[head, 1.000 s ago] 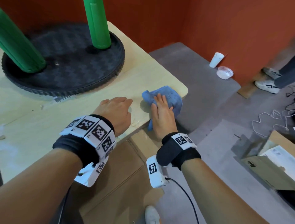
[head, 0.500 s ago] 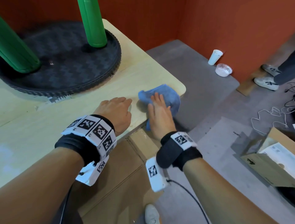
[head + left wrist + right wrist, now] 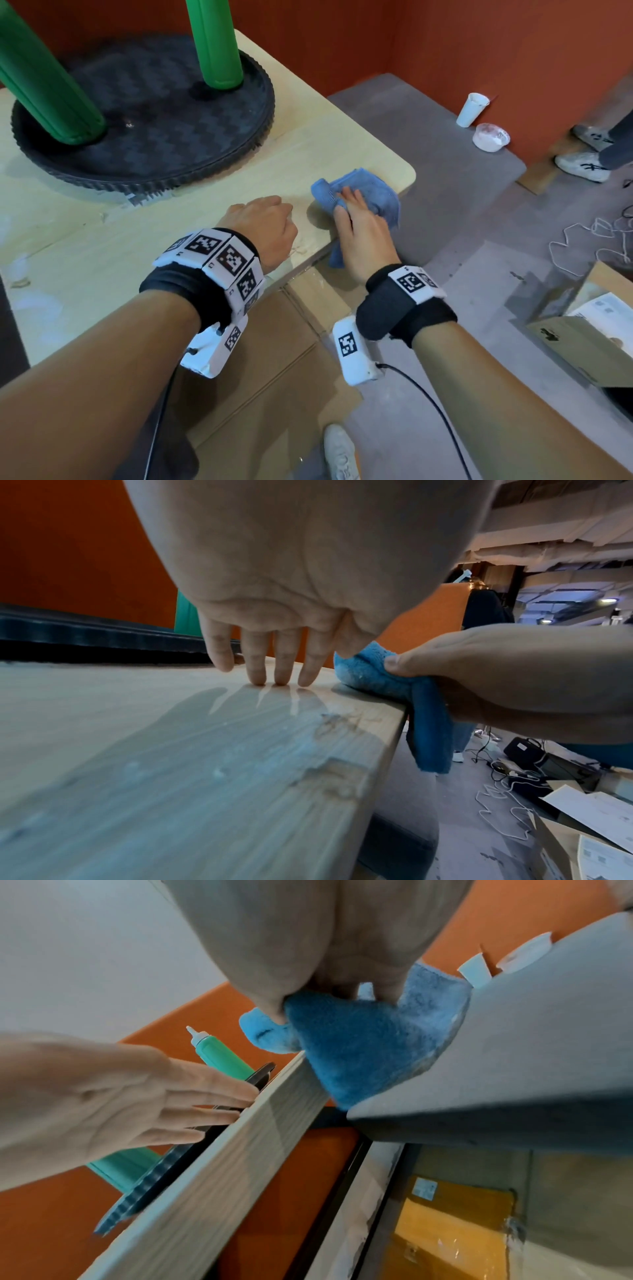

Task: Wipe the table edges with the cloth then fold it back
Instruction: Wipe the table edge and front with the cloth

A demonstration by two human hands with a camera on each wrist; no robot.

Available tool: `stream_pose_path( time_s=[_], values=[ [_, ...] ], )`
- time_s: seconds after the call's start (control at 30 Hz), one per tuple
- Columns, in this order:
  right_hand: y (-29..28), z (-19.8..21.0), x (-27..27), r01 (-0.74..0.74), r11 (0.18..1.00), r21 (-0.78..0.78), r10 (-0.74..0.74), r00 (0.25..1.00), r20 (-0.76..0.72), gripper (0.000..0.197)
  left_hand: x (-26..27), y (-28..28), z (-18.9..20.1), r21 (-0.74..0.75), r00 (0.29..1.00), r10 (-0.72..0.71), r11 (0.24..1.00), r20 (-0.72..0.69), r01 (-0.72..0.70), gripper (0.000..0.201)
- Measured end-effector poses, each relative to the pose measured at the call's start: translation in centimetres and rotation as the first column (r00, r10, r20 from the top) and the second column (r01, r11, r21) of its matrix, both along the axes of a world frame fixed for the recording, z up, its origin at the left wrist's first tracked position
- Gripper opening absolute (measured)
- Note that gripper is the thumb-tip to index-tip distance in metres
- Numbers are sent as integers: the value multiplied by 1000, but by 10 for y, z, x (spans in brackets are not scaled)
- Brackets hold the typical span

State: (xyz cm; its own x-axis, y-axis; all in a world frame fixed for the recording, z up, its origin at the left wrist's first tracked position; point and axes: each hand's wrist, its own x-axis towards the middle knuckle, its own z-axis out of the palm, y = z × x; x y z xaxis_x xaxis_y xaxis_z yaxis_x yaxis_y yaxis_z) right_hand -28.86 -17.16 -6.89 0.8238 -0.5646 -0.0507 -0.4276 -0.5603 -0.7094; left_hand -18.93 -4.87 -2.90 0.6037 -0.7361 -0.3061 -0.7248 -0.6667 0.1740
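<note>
A blue cloth point(image 3: 371, 193) lies bunched on the light wooden table point(image 3: 102, 260) close to its right front corner, with a tail hanging over the near edge point(image 3: 430, 737). My right hand point(image 3: 359, 233) grips it there: fingers lie on top and the thumb point(image 3: 394, 665) digs into a fold. The right wrist view shows the cloth point(image 3: 359, 1047) pressed against the edge face of the table point(image 3: 205, 1177). My left hand point(image 3: 263, 226) sits just left of the cloth, empty, its fingertips point(image 3: 281, 677) touching the tabletop.
A black round tray point(image 3: 154, 113) with two green cylinders point(image 3: 219, 44) fills the back of the table. Beyond the corner a grey platform point(image 3: 445, 164) carries a paper cup point(image 3: 471, 109) and white bowl point(image 3: 490, 137). Cardboard boxes point(image 3: 582, 335), white cord point(image 3: 589, 246) and a person's shoes point(image 3: 582, 166) are on the right.
My right hand and the cloth have slid only slightly along the near edge, back from the corner. My left hand stays where it was.
</note>
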Motion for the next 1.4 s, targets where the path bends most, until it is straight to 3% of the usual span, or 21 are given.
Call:
stream_pose_path(
  time_s=[0.1,0.23,0.37,0.5,0.63,0.73,0.9,1.07,1.3,1.4],
  values=[
    [18,0,3,-16,997,-70,14,1000,-27,43,3,11,1,50,999,-37,998,-13,37,41],
    [16,4,-5,0,1000,3,0,1000,-31,45,7,22,7,49,995,-59,997,-80,63,45],
    [40,4,2,43,999,-26,-44,999,-9,45,18,24,7,77,992,-83,993,-92,90,47],
    [54,-3,-5,-31,999,-22,31,1000,-3,44,20,29,-4,54,995,-73,996,-74,77,51],
    [40,-3,2,87,996,-12,-86,996,24,45,29,34,1,-16,980,-107,994,-167,105,48],
    [41,-5,4,57,998,-32,-56,998,2,45,37,52,5,-56,992,-54,997,-114,48,50],
    [32,-1,-2,53,999,4,-53,999,11,45,51,92,6,100,999,-37,994,5,37,53],
    [42,-1,3,103,995,20,-103,994,20,44,53,107,4,226,999,-43,973,-33,50,53],
    [58,-6,-1,37,999,-3,-37,999,-4,45,59,108,2,248,996,-51,966,-79,69,50],
    [45,-3,4,134,991,-6,-134,991,15,44,60,108,2,252,995,-52,965,-86,72,50]
  ],
)
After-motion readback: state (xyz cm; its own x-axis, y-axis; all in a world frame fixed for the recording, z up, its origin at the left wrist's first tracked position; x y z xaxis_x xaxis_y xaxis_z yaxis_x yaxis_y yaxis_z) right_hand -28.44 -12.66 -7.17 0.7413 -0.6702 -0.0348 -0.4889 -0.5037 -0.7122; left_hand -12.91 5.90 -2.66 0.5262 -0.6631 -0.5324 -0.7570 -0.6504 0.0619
